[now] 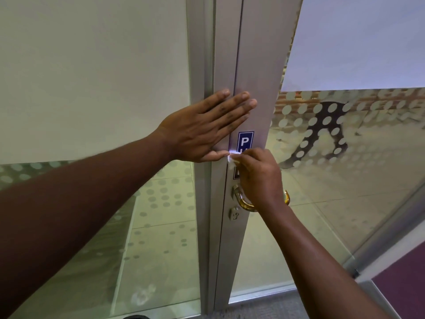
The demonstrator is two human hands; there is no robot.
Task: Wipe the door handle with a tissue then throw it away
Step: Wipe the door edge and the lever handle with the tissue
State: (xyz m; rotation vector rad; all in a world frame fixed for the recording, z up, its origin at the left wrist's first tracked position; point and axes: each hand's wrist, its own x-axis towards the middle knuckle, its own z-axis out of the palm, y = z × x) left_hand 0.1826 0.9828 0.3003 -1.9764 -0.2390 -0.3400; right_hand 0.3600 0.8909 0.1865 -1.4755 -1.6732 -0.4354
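A grey aluminium door frame (250, 65) ran down the middle of the view, flanked by frosted glass panels (349, 143) printed with pale dots, through which a tiled floor beyond showed dimly. At the bottom lay a strip of grey carpet (264, 307). On the frame sat a narrow blue sticker with white letters (245, 140), partly hidden, and below it a curved brass door handle (243, 203) above a small metal keyhole (234, 214). The left hand (204, 130) lay flat and released against the frame, fingers spread. The right hand (259, 176) pinched a crumpled white tissue (232, 158) just above the handle — at the left thumb tip — and its wrist blocked the handle's middle.
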